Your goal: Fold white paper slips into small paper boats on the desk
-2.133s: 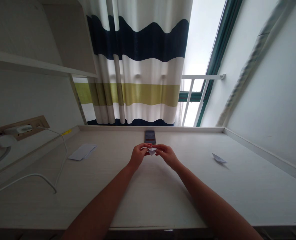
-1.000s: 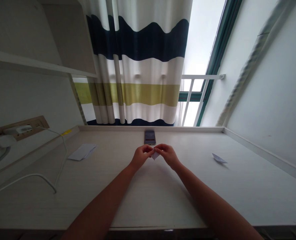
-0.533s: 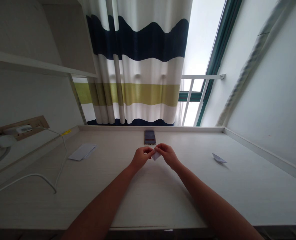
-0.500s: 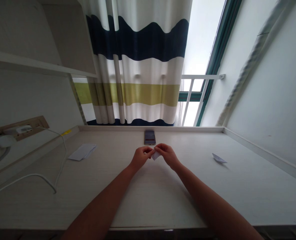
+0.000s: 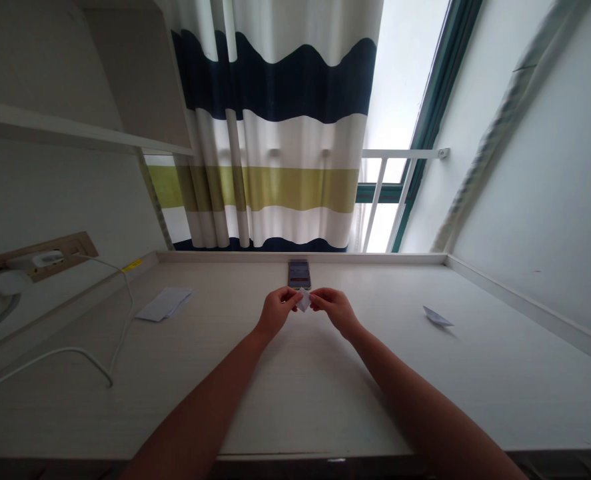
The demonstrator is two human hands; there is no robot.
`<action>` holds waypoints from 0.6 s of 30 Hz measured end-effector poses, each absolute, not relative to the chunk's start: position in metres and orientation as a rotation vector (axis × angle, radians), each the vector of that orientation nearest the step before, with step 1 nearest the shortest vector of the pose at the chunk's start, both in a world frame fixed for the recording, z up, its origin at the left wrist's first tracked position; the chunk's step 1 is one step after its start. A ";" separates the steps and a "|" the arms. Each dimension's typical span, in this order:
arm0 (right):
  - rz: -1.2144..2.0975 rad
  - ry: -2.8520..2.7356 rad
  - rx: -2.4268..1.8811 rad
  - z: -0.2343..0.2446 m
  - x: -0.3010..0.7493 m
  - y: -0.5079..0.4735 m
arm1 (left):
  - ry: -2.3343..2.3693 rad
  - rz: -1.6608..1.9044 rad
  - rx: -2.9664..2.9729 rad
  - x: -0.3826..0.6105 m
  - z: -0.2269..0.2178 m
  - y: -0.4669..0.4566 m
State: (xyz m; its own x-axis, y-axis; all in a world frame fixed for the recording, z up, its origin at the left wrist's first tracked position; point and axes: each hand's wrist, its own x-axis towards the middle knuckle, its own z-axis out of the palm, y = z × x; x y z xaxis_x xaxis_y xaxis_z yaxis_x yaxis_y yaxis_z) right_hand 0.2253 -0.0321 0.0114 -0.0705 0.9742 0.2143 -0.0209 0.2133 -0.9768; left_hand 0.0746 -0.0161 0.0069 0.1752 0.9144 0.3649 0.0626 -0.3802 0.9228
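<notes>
While the left hand and right hand pinch a small folded piece of white paper between their fingertips, it sits just in front of a smartphone on the pale desk. Loose white sheets lie well left, a pointed paper fold well right.

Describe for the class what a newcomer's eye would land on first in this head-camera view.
The tall curtain, banded navy, white and olive-yellow, dominates the top, beside a bright window. Lower down, at the centre, the left hand and right hand pinch a small piece of white paper just in front of a phone lying on the pale desk.
</notes>
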 end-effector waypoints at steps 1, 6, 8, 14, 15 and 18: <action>1.107 -1.348 -0.991 0.011 0.225 -0.032 | 0.939 1.297 1.608 0.075 0.007 -0.016; 1.103 -1.393 -0.950 0.007 0.226 -0.029 | 0.860 1.197 1.484 0.076 0.007 -0.016; 1.106 -1.397 -0.933 0.006 0.226 -0.027 | 0.827 1.155 1.479 0.075 0.005 -0.016; 1.093 -1.383 -0.916 0.004 0.226 -0.026 | 0.771 1.126 1.540 0.073 0.003 -0.015; 1.093 -1.384 -0.914 0.005 0.226 -0.026 | 0.780 1.128 1.531 0.073 0.003 -0.015; 1.090 -1.381 -0.910 0.005 0.227 -0.026 | 0.805 1.120 1.452 0.073 0.005 -0.015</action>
